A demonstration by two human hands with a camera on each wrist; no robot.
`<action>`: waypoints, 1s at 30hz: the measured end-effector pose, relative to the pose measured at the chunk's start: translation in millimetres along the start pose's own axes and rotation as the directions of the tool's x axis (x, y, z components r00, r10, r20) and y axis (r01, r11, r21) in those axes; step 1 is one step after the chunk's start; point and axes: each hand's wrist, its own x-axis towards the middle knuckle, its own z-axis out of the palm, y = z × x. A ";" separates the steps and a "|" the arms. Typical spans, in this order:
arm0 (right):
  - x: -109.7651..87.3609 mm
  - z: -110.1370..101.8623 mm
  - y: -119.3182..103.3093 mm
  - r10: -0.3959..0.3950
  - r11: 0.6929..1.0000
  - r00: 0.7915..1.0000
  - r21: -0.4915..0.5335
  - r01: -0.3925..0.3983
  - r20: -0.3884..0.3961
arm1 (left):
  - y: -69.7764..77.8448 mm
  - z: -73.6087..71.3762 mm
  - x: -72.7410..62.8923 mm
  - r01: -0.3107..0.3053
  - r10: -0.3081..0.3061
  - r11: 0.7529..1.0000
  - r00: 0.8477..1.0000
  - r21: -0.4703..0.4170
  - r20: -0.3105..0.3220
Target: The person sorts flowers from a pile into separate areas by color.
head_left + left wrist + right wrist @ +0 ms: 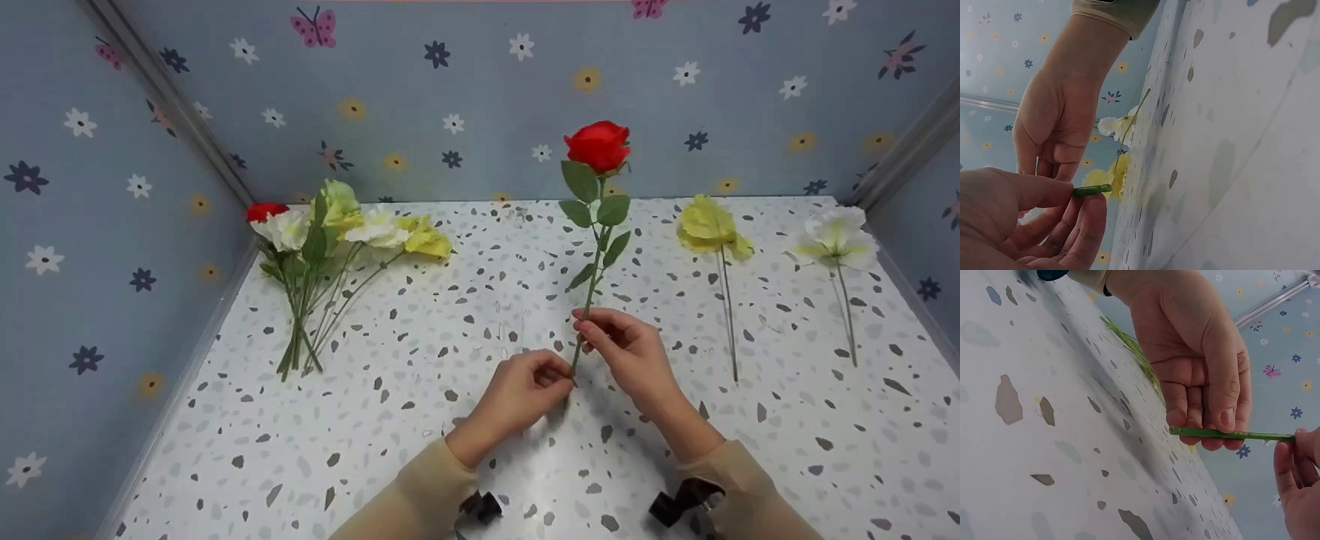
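An artificial red rose [598, 147] with green leaves stands nearly upright, raised between the two hands. My left hand [529, 390] pinches the lower end of its stem [1093, 190] between thumb and fingers; the cut tip pokes out just past them. Higher on the same stem, my right hand [632, 356] pinches it with thumb and fingertips. In the right wrist view the left hand [1196, 377] appears with the green stem [1219, 433] running across its fingers toward the right hand [1303, 495] at the edge.
To the left lies a bunch of artificial flowers [304, 289], red, white, green and yellow, stems crossing. A single yellow flower [707, 225] and a white flower [836, 240] lie on the right. Patterned blue panels [480, 97] enclose the speckled tabletop [375, 420].
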 end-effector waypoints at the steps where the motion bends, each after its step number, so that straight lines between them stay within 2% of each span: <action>1: 0.0 0.4 -0.3 0.002 1.000 1.000 0.009 -0.002 0.006 | -0.5 -0.7 0.3 -0.006 0.006 1.000 1.000 0.002 -0.005; 8: -0.3 4.0 -0.8 0.007 1.000 0.998 0.027 -0.009 0.064 | -0.9 -7.5 1.7 -0.052 0.053 0.998 0.998 0.029 -0.034; 13: 2.2 5.1 -2.8 0.012 1.000 0.999 0.010 -0.012 0.045 | 1.5 -15.5 3.1 -0.025 0.025 0.999 1.000 0.037 -0.019; 16: 6.3 2.7 -2.4 0.030 0.998 0.999 -0.050 -0.029 0.017 | 3.2 -30.7 6.1 0.005 -0.003 0.998 1.000 0.060 -0.029; 19: 12.8 -2.4 -1.8 0.046 0.990 0.999 -0.133 -0.048 -0.017 | 2.2 -56.8 10.2 0.042 -0.033 0.994 0.996 0.105 -0.080; 22: 19.6 -9.0 -2.4 0.061 0.977 0.997 -0.204 -0.068 -0.038 | -1.9 -90.8 13.7 0.065 -0.037 0.985 0.984 0.158 -0.176; 24: 24.8 -12.8 -3.1 0.075 0.968 0.996 -0.237 -0.084 -0.045 | -6.6 -116.5 14.3 0.067 -0.012 0.976 0.966 0.207 -0.258; 27: 32.0 -16.8 -0.4 0.106 0.952 0.993 -0.285 -0.116 -0.050 | -16.2 -155.7 10.6 0.081 0.038 0.954 0.923 0.290 -0.384; 30: 37.7 -19.0 6.6 0.128 0.927 0.990 -0.347 -0.143 -0.066 | -27.4 -189.3 2.1 0.140 0.033 0.933 0.883 0.330 -0.468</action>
